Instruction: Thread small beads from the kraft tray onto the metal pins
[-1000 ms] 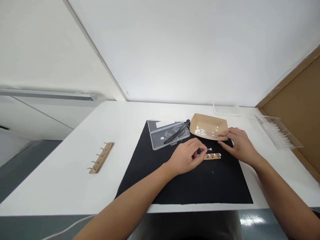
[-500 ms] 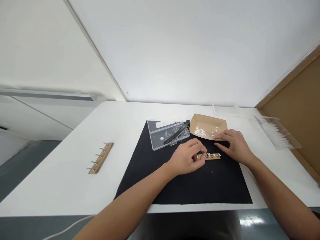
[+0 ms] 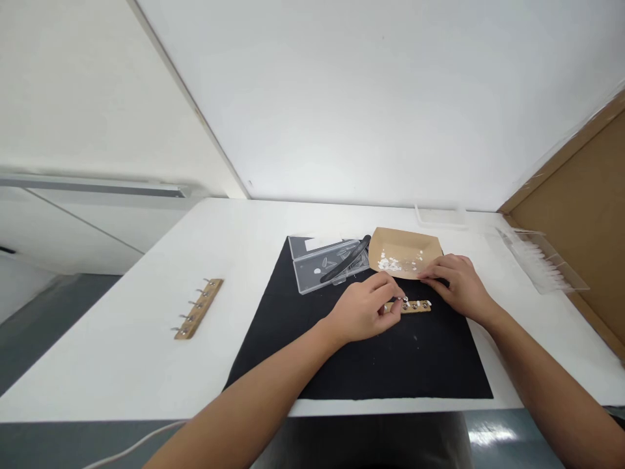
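My left hand (image 3: 367,306) is closed in a pinch over a short wooden strip (image 3: 409,307). At its fingertips shows a small shiny metal piece (image 3: 405,299), too small to name surely. Along the strip sit several round metal fittings with small white bits between them; its left part is hidden by my fingers. My right hand (image 3: 458,283) pinches the near right rim of a brown paper tray (image 3: 405,240), thumb and fingers on either side. White flakes (image 3: 390,264) lie in the tray.
On the black mat (image 3: 361,374) lies an open clear case (image 3: 305,277) of nail tips, with a black curved nail file (image 3: 346,259) across it. Another wooden strip (image 3: 199,309) with upright metal pins stands left. Clear plastic trays (image 3: 547,264) are at right.
My right hand has closed on the tray's rim, and the tray has shifted slightly toward me and to the left. My left hand has hardly moved.
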### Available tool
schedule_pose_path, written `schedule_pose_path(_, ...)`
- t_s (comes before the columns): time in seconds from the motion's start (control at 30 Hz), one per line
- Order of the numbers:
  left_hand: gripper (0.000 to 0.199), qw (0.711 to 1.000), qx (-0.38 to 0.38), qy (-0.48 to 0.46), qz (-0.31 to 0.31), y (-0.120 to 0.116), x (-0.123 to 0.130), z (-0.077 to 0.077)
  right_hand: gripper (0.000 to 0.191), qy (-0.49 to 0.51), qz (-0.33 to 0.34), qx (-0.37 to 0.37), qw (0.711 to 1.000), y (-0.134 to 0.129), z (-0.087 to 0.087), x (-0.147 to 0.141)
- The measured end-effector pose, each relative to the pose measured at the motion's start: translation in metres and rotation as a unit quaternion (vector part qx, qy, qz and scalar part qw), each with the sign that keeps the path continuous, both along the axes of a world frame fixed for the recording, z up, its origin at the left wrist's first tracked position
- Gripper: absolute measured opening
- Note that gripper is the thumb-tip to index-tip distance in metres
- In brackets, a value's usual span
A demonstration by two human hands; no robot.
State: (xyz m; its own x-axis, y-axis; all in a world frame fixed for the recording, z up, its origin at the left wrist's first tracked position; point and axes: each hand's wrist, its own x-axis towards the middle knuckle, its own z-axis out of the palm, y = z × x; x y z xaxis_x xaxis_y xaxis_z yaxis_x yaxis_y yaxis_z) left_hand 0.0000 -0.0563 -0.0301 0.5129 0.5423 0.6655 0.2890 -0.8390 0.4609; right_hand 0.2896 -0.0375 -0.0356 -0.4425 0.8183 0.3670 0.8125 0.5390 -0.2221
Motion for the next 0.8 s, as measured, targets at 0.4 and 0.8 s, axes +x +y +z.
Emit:
schedule_pose_path(0.4,0.008,0.996,0.003,-0.049,0.078,0.006,0.0,-0.006,0.012,0.007,0.097,-0.042,0.994,-0.006,0.016,0.008)
schedule_pose_path(0.8,0.007,0.993,-0.004,-0.05,0.105,0.011,-0.002,-0.009,0.013,0.029,0.16,-0.096,0.982,-0.009,0.028,0.006)
